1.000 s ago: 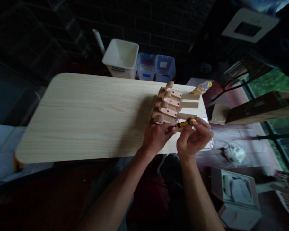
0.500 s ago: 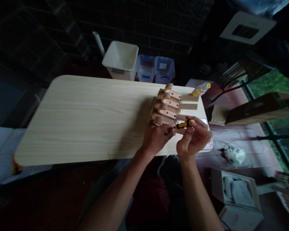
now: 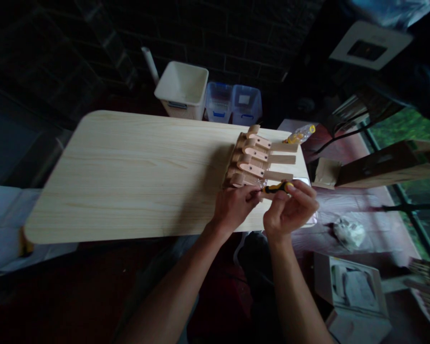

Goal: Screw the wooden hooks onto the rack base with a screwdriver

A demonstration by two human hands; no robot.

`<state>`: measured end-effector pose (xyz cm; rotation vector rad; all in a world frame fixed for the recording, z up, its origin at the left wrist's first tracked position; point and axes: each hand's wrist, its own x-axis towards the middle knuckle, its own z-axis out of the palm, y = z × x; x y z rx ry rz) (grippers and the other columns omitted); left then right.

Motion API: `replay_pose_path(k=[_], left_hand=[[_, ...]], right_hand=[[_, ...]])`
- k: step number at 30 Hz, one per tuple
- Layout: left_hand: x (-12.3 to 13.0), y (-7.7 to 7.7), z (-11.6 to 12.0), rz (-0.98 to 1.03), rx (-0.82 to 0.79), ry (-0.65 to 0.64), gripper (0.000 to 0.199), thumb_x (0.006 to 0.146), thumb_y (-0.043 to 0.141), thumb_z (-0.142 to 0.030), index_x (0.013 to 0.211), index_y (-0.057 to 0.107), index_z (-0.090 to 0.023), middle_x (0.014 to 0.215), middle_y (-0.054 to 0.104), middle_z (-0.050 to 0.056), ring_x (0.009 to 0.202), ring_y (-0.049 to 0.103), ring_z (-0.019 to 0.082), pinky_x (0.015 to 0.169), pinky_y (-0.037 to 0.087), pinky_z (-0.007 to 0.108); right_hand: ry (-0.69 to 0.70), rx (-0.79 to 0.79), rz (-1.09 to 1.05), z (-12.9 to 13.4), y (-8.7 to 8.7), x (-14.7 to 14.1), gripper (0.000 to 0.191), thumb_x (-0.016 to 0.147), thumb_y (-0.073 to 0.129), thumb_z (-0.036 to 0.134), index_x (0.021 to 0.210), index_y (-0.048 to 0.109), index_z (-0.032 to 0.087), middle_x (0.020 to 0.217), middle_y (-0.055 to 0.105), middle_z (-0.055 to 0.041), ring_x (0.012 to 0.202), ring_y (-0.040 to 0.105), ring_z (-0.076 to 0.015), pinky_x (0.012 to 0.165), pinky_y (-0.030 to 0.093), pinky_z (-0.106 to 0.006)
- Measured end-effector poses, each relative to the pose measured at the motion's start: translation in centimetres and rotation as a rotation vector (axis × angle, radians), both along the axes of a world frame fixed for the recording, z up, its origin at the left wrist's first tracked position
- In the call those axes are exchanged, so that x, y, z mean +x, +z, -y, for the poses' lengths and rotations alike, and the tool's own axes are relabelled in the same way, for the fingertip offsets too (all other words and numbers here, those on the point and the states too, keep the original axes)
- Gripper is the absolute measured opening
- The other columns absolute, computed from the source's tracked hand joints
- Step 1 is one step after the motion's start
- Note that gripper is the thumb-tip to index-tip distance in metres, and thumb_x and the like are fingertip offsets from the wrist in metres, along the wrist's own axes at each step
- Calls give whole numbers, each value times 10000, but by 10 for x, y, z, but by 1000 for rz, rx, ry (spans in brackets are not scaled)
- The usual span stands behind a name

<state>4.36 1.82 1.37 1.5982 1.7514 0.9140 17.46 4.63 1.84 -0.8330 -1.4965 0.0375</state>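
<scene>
A yellow and black screwdriver [image 3: 278, 188] lies nearly level in my right hand [image 3: 290, 212], its handle end between thumb and fingers. Its shaft points left toward my left hand [image 3: 233, 205]. The left fingers are closed by the screwdriver's tip, at the near end of a wooden piece [image 3: 252, 155]. Whether they pinch a screw or the wood there is too small to see. That piece has several rounded hook-like arms with dark screw holes, and flat slats jutting right. My left hand hides part of its near end.
The pale wood-grain table [image 3: 129, 177] stretches left. A clear plastic bottle-like item with yellow parts [image 3: 301, 134] lies at its back right corner. Behind stand a cream bin [image 3: 186, 83] and two clear boxes [image 3: 246, 102]. An open white carton [image 3: 354, 286] sits on the floor at right.
My right fingers have shifted slightly on the screwdriver's handle, the forefinger now lower and more curled. My left hand stays at the same spot. The whole view has moved slightly.
</scene>
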Motion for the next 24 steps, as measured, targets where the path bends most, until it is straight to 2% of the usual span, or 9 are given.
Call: replay_pose_path(k=[4, 6, 13, 16, 24], left_hand=[[-1, 1, -2, 5, 23, -24, 219, 995, 739, -331, 1179, 855, -301, 903, 870, 9, 810, 799, 154, 683, 486, 220], [-2, 0, -3, -4, 45, -35, 212, 992, 738, -325, 1164, 859, -297, 911, 872, 13, 805, 800, 156, 695, 495, 225], [-3, 1, -2, -4, 38, -35, 201, 994, 742, -336, 1152, 859, -298, 929, 874, 11, 837, 805, 157, 712, 505, 217], [-2, 1, -1, 8, 16, -10, 198, 988, 754, -337, 1152, 861, -306, 897, 869, 3, 825, 799, 150, 689, 487, 210], [0, 1, 0, 16, 19, -26, 206, 1011, 720, -337, 1163, 853, -296, 905, 866, 1, 781, 782, 135, 663, 468, 204]], right_hand=[[80, -20, -38, -1, -1, -3, 207, 1028, 535, 198, 1210, 559, 294, 1160, 630, -52, 1014, 729, -212, 858, 665, -464], [98, -17, -52, -2, -1, -4, 226, 1026, 532, 175, 1220, 553, 288, 1144, 640, -50, 996, 741, -207, 843, 668, -451], [-25, 28, 9, -4, 5, 0, 251, 940, 704, 155, 1152, 617, 259, 1061, 611, -31, 977, 679, -183, 858, 614, -376], [-20, 37, 4, -3, 5, 1, 272, 920, 732, 150, 1143, 626, 262, 1045, 603, -20, 967, 673, -177, 869, 601, -370], [79, -36, -22, 2, 0, -1, 242, 1016, 537, 168, 1220, 587, 288, 1158, 621, -50, 1020, 738, -203, 874, 666, -455]])
